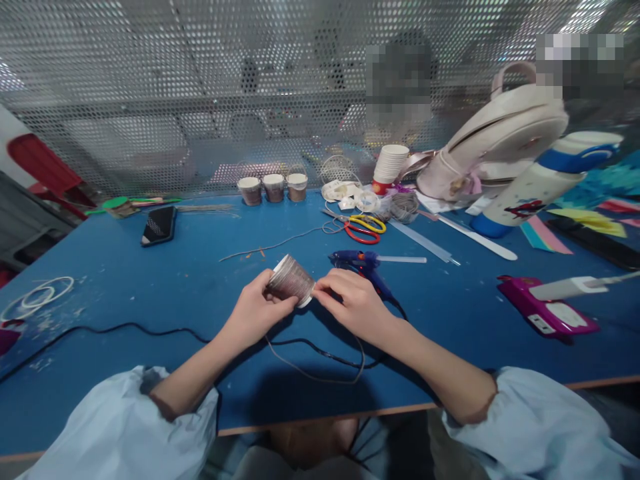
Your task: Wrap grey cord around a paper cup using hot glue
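My left hand (263, 305) is closed around a small paper cup (291, 280) wrapped in grey-brown string, held tilted above the blue table. At the cup's right end, the fingers of my right hand (353, 300) are pinched together on the string. A loose loop of this string (320, 380) hangs below, between both hands. Just beyond my right hand lies a blue glue gun (357, 258) with a clear glue stick in its back. Scissors (363, 230) with red and yellow handles rest farther back.
Three string-wrapped cups (273, 188) stand at the back near a stack of paper cups (391, 167) and a grey yarn ball (404, 205). A phone (159, 225) lies left. To the right are a bottle (535, 183), backpack (495, 143) and purple power strip (545, 310). A black cable (135, 325) crosses the table.
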Demonstrator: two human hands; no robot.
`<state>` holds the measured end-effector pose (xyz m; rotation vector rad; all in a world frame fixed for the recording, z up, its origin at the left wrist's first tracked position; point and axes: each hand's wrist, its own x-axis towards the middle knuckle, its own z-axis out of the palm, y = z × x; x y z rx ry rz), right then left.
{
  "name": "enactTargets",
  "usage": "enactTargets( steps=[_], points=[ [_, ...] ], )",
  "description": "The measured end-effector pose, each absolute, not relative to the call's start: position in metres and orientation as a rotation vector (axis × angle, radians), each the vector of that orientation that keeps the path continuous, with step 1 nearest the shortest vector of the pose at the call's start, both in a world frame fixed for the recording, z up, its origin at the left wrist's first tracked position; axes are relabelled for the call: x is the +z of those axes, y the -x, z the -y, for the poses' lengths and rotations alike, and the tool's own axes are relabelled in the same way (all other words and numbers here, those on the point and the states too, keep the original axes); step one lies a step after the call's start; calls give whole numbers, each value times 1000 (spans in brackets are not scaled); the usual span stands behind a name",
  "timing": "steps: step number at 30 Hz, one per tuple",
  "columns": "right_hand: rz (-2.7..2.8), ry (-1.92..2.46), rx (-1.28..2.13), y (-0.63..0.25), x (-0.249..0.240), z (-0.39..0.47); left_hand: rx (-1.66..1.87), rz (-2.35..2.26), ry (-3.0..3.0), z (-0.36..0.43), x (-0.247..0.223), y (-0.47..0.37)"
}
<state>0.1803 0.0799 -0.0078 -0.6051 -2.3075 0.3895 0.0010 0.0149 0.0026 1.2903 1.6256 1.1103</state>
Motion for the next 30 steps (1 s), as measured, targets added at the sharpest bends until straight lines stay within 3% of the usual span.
enactTargets(
  steps=[5,16,30],
  points=[
    [2309,524,291,-180,-11,-80,1047,-1658,-1306,-15,2,-1],
    [2302,559,412,-187,-6,-84,1058,-1582,-1251,-14,2,1],
    [2449,414,16,-193,-3,-86,1040,-1603,-1270,-14,3,-2]
  ],
)
